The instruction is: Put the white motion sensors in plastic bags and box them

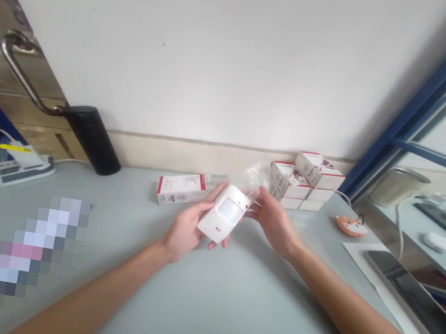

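Note:
My left hand (184, 232) grips a white plastic motion sensor (226, 213) from below, with the sensor's frosted lens window facing up. A clear plastic bag (252, 180) bunches around the sensor's far end. My right hand (273, 224) is next to that end, with its fingertips at the bag and sensor. A white and red product box (180, 189) lies on the table just beyond my left hand. Several similar boxes (299, 182) are stacked behind my right hand.
The pale grey-blue table (224, 310) meets a white wall at the back. A power strip (9, 168) and pixelated blur sit at left, with a black cylinder (93, 139) near a door handle (21, 65). An orange fox-shaped item (350, 225) and a tablet (415, 296) lie at right, by a blue window frame (420, 114).

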The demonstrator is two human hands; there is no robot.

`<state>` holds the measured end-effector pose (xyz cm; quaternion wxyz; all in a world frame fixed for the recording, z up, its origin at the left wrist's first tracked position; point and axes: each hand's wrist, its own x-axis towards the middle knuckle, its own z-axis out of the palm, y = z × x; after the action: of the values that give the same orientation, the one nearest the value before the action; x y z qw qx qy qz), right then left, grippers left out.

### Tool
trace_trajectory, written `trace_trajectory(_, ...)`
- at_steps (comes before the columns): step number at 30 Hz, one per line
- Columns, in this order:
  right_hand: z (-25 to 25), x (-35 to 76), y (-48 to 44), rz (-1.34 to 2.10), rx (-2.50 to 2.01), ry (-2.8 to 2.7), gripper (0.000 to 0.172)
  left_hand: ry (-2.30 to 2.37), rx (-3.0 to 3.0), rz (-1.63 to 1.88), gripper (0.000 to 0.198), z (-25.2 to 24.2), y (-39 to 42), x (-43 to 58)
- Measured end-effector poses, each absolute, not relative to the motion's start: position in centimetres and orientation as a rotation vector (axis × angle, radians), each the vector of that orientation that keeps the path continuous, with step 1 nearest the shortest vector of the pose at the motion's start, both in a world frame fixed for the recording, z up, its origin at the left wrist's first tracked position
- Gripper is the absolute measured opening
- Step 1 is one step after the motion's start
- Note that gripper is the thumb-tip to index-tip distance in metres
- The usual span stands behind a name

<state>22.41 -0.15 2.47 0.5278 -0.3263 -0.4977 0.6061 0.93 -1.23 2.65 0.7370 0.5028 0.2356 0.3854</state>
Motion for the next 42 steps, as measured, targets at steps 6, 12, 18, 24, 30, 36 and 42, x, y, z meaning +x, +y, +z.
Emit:
trace_trajectory(6,2.6,22.8,-0.2,1.423,-0.777,-1.224,0.044,0.499,1.084,0.867,0.068,2.8,-1.3,1.1)
trace_trajectory(12,2.0,22.5,-0.6,1.415,-0.839,-1.375,0.043,0.583,1.081,0.989,0.066,2.9,-1.7,1.5)
trace_trajectory(18,2.0,22.9,-0.7,1.483,-0.837,-1.436,0.045,0.554,1.135,0.923,0.055,2.5,-1.2,1.5)
trace_trajectory(24,2.4,22.5,-1.1,1.514,-0.749,-1.441,0.048,0.579,1.105,0.906,0.052,2.5,-1.5,1.4)
trace_trajectory(30,1.9,22.3,-0.9,1.43,-0.799,-1.434,0.05,0.706,1.143,0.991,0.051,1.8,-1.4,1.7)
trace_trajectory(36,1.1,22.1,-0.7,1.038,-0.954,-1.538,0.043,0.769,1.341,1.036,0.053,1.2,-1.6,2.2)
trace_trajectory(42,1.2,22.0,-1.0,0.825,-0.903,-1.718,0.03,0.806,1.47,1.107,0.046,0.3,-0.6,2.2)
